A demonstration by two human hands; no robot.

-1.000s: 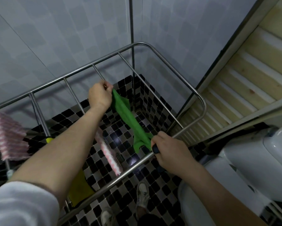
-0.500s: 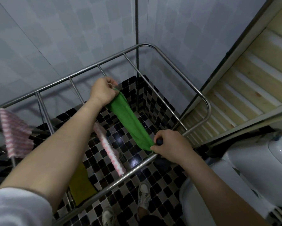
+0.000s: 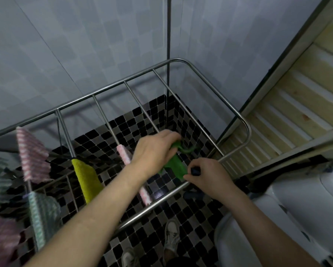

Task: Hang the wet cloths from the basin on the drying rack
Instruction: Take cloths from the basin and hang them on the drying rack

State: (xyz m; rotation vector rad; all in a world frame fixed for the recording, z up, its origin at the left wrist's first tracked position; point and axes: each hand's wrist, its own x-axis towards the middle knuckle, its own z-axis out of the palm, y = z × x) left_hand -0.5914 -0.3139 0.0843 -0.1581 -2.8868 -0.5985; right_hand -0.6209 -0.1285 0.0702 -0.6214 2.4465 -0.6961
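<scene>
Pink striped cloth (image 3: 32,155) and yellow fluffy cloth (image 3: 86,178) hang on the steel-tube drying rack (image 3: 176,59); left hand (image 3: 154,151) and right hand (image 3: 206,176) fingers grip the green cloth (image 3: 174,166), not yet spread.

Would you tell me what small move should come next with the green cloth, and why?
Probably pull the green cloth flat along its rod: it lies bunched between the left hand, gripping its far end, and the right hand, pinching its near end, unlike the yellow cloth.

Single head-worn view, steeply downward, close over the drying rack (image 3: 244,122).
</scene>
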